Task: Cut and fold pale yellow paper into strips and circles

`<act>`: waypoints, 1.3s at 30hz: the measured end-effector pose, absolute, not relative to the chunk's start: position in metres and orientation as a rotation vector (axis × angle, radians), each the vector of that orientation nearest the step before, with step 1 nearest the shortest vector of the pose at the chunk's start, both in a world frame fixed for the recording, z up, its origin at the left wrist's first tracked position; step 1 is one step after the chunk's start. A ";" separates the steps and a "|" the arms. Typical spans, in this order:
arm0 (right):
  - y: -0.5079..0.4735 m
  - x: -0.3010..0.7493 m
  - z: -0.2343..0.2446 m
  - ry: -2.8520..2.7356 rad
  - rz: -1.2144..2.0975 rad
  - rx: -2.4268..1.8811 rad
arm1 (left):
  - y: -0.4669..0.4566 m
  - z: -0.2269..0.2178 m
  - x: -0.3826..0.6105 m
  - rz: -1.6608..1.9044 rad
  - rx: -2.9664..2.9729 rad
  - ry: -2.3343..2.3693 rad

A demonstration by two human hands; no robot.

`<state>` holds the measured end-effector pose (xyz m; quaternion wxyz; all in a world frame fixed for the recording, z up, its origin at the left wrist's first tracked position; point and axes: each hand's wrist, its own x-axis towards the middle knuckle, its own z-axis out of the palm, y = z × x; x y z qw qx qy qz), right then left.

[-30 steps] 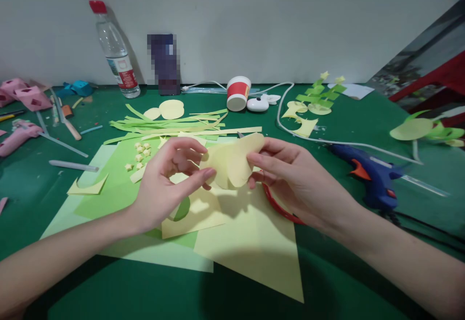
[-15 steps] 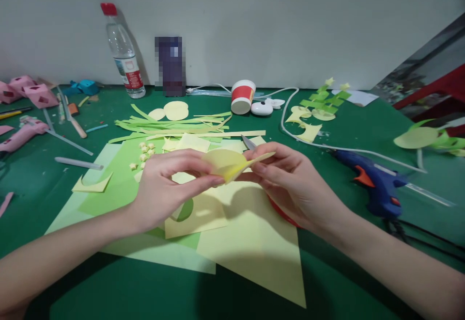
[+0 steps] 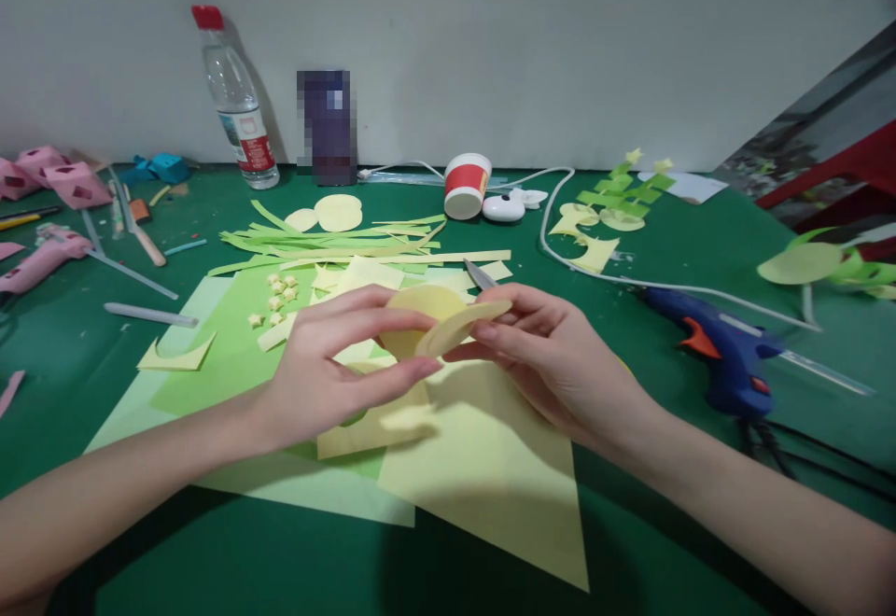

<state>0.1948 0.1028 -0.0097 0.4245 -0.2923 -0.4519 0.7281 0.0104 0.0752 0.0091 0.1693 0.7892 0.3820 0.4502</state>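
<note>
A pale yellow folded paper circle (image 3: 468, 321) is between my two hands, over the sheets. My right hand (image 3: 553, 345) pinches its near flap at the right edge. Fingers of my left hand (image 3: 343, 355) are around the rear flap at the left, the index finger in front of it; the left thumb sits lower, a little apart. A yellow sheet (image 3: 490, 467) and a green sheet (image 3: 203, 383) lie below. Scissors (image 3: 479, 274) show only a blade tip behind the hands. Small paper stars (image 3: 276, 297) lie beyond my left hand.
Green paper strips (image 3: 315, 247) lie behind the sheets. A blue glue gun (image 3: 714, 345) is at the right, a pink glue gun (image 3: 49, 257) at the left. A bottle (image 3: 238, 103), paper cup (image 3: 468, 187) and white cable (image 3: 560, 224) are along the wall.
The paper circle has turned, its near flap now facing me more. My left thumb has moved down from the index finger, and my right hand has shifted slightly left.
</note>
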 end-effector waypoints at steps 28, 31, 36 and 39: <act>0.096 0.191 -0.012 -1.402 1.553 -0.915 | 0.075 0.006 0.021 1.113 1.617 1.275; 0.096 0.192 -0.011 -1.460 1.460 -0.982 | 0.077 0.004 0.020 1.092 1.547 1.275; 0.095 0.195 -0.009 -1.435 1.409 -0.960 | 0.083 0.002 0.017 1.079 1.523 1.225; 0.096 0.195 -0.010 -1.451 1.435 -0.950 | 0.085 0.000 0.015 1.046 1.529 1.242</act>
